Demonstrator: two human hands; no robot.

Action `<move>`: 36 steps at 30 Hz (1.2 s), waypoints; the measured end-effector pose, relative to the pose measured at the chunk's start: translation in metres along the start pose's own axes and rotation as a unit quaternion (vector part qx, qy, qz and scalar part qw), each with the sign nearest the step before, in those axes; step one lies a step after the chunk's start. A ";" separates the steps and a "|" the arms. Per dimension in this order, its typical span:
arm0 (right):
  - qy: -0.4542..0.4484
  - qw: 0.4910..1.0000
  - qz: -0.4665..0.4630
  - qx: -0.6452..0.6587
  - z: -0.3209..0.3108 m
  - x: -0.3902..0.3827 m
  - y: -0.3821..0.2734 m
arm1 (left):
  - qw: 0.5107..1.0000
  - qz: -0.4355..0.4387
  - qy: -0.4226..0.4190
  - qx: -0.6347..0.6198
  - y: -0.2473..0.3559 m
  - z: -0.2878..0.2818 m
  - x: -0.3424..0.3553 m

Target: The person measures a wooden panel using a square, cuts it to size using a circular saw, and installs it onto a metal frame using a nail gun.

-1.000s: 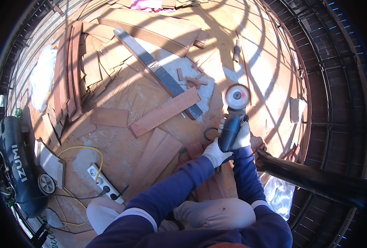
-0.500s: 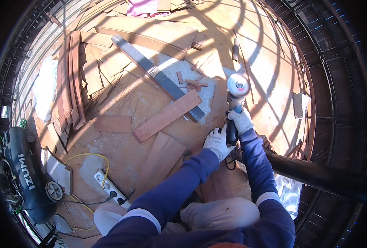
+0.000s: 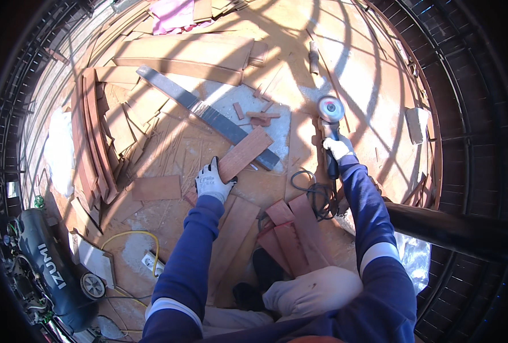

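My left hand (image 3: pixel 213 182), in a white work glove, grips a reddish wooden board (image 3: pixel 248 151) near its lower left end, fingers along one edge and thumb by the other. The board's far end rests across a long dark metal bar (image 3: pixel 219 123). My right hand (image 3: pixel 338 148), also gloved, is closed around the body of an angle grinder (image 3: pixel 332 164). The grinder's round disc (image 3: pixel 330 107) points away from me, to the right of the board. Its dark cable (image 3: pixel 317 197) lies looped below the hand.
Cut boards (image 3: pixel 291 234) lie by my knees. Stacked planks (image 3: pixel 94 137) stand at the left, a large plank (image 3: pixel 185 51) at the back. A black air compressor (image 3: pixel 48 268) and a white power strip (image 3: pixel 151 263) sit lower left. A dark pipe (image 3: pixel 437 223) juts in from the right.
My left hand has left the grinder's rear end and moved left onto the wooden board. My right hand still holds the grinder, slightly farther forward. The view has shifted a little.
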State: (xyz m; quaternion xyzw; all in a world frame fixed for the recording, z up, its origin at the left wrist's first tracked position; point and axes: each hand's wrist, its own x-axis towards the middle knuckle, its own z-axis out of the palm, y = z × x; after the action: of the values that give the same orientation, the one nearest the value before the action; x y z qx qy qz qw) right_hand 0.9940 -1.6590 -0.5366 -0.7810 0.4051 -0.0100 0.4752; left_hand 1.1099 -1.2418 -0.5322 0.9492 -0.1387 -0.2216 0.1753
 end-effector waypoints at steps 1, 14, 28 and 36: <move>0.017 0.997 -0.009 -0.068 -0.003 -0.002 -0.002 | 1.000 0.001 -0.007 0.001 0.001 0.000 0.001; 0.119 0.974 -0.100 -0.167 0.008 -0.042 -0.021 | 0.997 0.008 0.059 -0.054 -0.007 -0.004 -0.011; 0.132 0.963 -0.065 -0.227 0.006 -0.064 -0.033 | 0.996 -0.026 0.068 -0.047 -0.010 -0.061 -0.059; 0.209 0.933 -0.105 -0.273 0.004 -0.092 -0.051 | 0.989 -0.050 0.007 0.142 0.010 -0.159 -0.063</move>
State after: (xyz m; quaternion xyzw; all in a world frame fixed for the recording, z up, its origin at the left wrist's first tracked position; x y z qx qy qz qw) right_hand 0.9653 -1.5856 -0.4668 -0.8991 0.3976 -0.1118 0.1450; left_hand 1.1278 -1.1862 -0.3713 0.9718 -0.1199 -0.2012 0.0288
